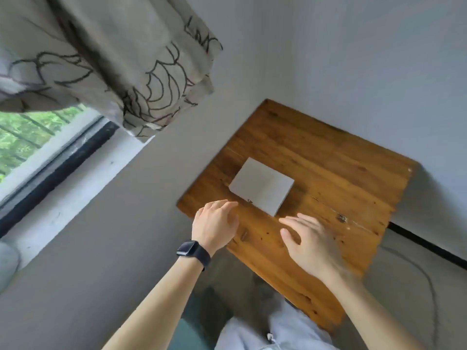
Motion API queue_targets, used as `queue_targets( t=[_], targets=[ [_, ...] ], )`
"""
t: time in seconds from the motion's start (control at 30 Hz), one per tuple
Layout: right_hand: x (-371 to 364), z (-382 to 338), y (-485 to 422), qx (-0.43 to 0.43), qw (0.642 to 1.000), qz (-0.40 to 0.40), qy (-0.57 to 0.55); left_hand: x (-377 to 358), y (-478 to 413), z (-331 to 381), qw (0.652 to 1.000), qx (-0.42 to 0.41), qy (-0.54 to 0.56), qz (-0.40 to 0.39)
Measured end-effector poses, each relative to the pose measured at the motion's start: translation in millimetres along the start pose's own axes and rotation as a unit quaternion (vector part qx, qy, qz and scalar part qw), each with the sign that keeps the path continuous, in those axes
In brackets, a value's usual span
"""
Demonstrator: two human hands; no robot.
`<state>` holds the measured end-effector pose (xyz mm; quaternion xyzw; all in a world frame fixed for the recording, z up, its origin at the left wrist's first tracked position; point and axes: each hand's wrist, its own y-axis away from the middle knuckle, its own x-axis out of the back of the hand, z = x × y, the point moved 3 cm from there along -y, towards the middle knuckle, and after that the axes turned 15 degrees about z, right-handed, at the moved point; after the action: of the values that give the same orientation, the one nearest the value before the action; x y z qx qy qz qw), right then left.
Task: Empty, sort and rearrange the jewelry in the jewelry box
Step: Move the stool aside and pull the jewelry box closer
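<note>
A closed white jewelry box (261, 186) lies flat on a small wooden table (328, 173), with a small metal clasp on its near edge. My left hand (214, 223), with a dark watch on the wrist, hovers just short of the box's near-left corner, fingers loosely curled and holding nothing. My right hand (307, 241) hovers over the table just short of the box's near-right corner, fingers spread and relaxed. Neither hand touches the box. No jewelry is visible.
The table stands in a corner against grey walls. A window (38, 147) with a patterned curtain (113, 59) is on the left. A dark cable (417, 263) runs along the floor to the right. My legs in light trousers (278, 332) show below.
</note>
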<state>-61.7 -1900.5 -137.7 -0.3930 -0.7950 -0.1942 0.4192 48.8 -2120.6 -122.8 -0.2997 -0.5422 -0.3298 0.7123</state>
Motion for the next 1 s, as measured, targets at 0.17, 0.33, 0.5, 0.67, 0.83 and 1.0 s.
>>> queue_targets(
  t=[0.17,0.33,0.5,0.67,0.83,1.0],
  targets=[
    [-16.6,0.9,-28.5,-0.071,0.997,0.028,-0.005,-25.2,-59.8,-3.7,0.997,-0.065,-0.013,-0.040],
    [-51.6,4.7,-50.5,-0.124,0.990,0.061,-0.035,-70.7,-99.5,-11.1,0.986,-0.126,-0.035,-0.103],
    [-104.9,22.3,-63.6,-0.192,0.977,0.091,-0.037,-132.1,-131.7,-23.8,0.972,-0.203,-0.019,-0.114],
    [-164.5,41.7,-74.5,-0.206,0.972,0.109,-0.006,-196.5,-155.0,-41.7,0.957,-0.282,-0.003,-0.066],
    [-215.1,49.4,-90.3,-0.145,0.978,0.137,0.055,-232.2,-152.4,-63.3,0.951,-0.307,0.013,-0.036],
    [-254.5,56.4,-98.8,-0.108,0.966,0.211,0.100,-248.9,-149.3,-67.2,0.945,-0.316,0.076,0.044]
  ],
)
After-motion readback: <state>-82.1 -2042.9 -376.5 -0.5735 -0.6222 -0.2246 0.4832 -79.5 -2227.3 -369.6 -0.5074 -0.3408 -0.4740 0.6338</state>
